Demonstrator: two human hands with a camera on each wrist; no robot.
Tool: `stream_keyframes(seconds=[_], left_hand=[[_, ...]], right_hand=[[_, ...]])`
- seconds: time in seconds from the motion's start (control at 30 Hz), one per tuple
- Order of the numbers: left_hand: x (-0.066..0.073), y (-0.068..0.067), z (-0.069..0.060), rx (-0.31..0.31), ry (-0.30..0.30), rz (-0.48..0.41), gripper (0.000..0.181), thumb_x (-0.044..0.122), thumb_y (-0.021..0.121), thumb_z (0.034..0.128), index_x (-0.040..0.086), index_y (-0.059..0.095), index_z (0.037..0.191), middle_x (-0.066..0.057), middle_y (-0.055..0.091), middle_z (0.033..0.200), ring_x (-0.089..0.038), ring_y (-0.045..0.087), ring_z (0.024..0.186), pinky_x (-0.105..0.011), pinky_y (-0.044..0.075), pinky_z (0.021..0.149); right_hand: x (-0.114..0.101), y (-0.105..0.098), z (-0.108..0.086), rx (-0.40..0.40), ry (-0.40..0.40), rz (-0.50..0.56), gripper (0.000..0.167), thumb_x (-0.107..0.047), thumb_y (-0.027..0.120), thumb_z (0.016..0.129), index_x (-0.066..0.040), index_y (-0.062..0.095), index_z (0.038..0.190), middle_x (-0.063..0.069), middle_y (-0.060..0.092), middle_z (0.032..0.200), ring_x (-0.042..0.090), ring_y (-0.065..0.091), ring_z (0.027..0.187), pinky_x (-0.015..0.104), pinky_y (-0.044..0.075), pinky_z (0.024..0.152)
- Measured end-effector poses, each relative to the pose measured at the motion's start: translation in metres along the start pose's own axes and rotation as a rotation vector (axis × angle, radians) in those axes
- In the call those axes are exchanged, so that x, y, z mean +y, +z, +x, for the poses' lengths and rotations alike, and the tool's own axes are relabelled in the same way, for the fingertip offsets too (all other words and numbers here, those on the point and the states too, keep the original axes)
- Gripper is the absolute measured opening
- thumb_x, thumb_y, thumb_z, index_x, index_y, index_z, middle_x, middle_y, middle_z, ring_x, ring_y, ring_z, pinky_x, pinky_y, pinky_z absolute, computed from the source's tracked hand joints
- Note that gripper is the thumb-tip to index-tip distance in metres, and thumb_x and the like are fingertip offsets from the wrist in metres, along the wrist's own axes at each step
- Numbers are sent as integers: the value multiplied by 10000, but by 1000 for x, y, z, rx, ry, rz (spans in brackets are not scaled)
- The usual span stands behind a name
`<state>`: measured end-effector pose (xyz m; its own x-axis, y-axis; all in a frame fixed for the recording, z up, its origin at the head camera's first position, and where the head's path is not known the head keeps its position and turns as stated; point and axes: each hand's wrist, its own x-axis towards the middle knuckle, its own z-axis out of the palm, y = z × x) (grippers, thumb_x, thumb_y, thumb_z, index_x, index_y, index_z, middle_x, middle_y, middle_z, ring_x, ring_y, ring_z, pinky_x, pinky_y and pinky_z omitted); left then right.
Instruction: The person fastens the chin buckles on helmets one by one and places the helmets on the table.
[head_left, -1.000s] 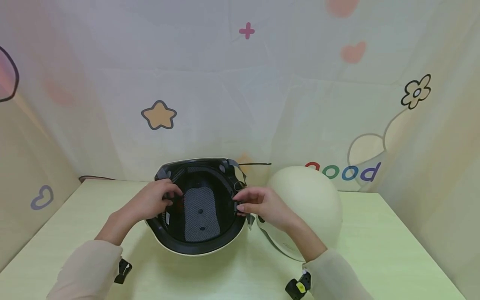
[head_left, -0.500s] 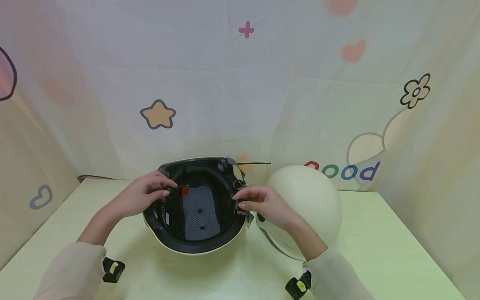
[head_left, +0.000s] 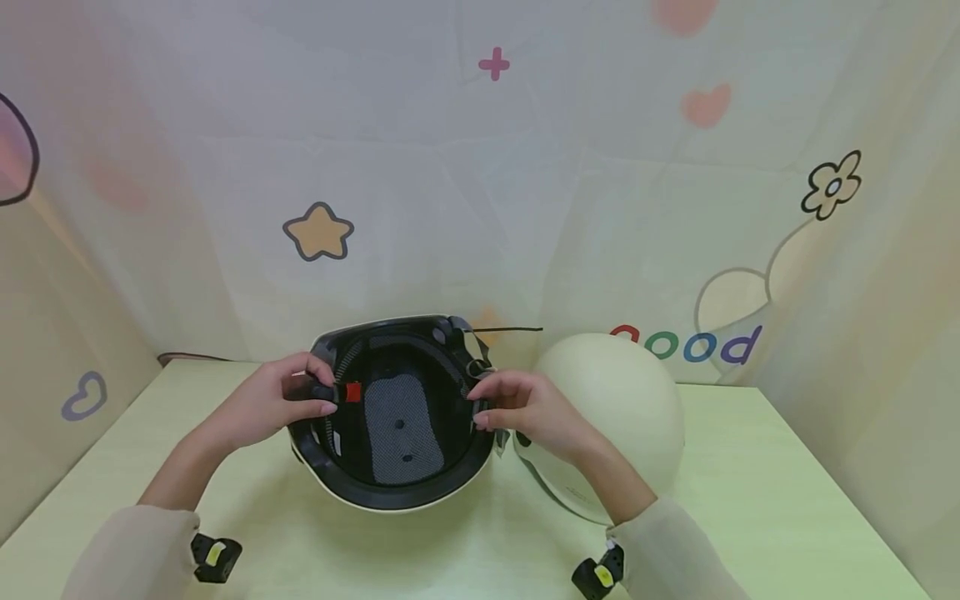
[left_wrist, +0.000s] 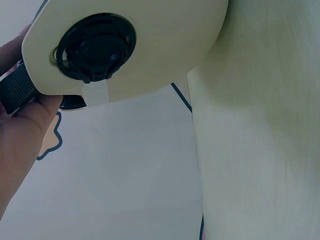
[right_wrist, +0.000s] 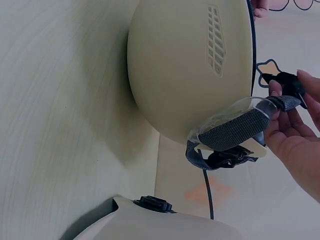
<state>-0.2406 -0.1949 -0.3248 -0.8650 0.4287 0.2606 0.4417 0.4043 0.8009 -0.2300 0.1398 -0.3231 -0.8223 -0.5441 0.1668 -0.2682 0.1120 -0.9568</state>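
A cream helmet (head_left: 378,498) lies upside down on the table, its black padded inside facing up. Over its left rim my left hand (head_left: 266,406) pinches a black chin strap, with a red-tabbed buckle end (head_left: 352,392) sticking out over the opening. The left wrist view shows the webbing strap (left_wrist: 18,89) between thumb and fingers, beside the helmet's round black side piece (left_wrist: 97,47). At the right rim my right hand (head_left: 528,408) holds a black buckle piece (right_wrist: 287,84) between thumb and fingers. A grey strap (right_wrist: 235,131) runs from it to the helmet's side.
A second cream helmet (head_left: 611,408) stands dome up on the table (head_left: 787,500), close to the right of the first. Behind the table hangs a printed curtain (head_left: 420,200). A thin dark cord (head_left: 510,329) lies near the back edge.
My left hand has come out of the helmet towards the left, drawing the strap with its red-tabbed end into sight. The right hand keeps nearly the same place at the right rim.
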Motion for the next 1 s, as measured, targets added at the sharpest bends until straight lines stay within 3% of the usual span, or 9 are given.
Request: stream_keyframes(seconds=[0.37,0.5,0.67,0.77,1.0], left_hand=[[11,5,-2,-9,48,88,338,18,614,855,45,526,1180,-102,597,1026,-228,572,902,-327,474,758],[17,6,-3,-52,79,94,290,22,581,877,43,548,1165,-108,575,1069,-221,550,881,-370,466,754],[23,11,-2,-73,109,77,267,35,559,896,42,532,1161,-97,574,1050,-219,537,854,-331,472,729],[23,15,0,-63,108,81,281,57,555,904,54,517,1183,-96,560,1094,-234,516,917,-317,473,764],[26,23,1,-31,86,126,324,157,599,893,71,525,1196,-82,533,1179,-260,442,1088,-467,403,896]], right_hand=[[-3,1,-2,-7,-5,10,292,52,635,811,116,539,1080,91,588,917,163,604,793,288,511,733],[-7,1,-3,17,-5,-3,289,48,634,815,69,554,1092,100,587,942,167,603,807,296,509,751],[-11,3,-4,33,-9,0,301,36,633,822,50,555,1112,114,586,972,176,602,817,303,509,763],[-14,5,-4,36,-20,3,306,42,629,822,56,554,1118,114,586,981,173,607,818,303,511,759],[-19,12,-1,35,-53,-12,303,44,630,821,55,561,1115,111,598,968,172,613,833,326,511,763]])
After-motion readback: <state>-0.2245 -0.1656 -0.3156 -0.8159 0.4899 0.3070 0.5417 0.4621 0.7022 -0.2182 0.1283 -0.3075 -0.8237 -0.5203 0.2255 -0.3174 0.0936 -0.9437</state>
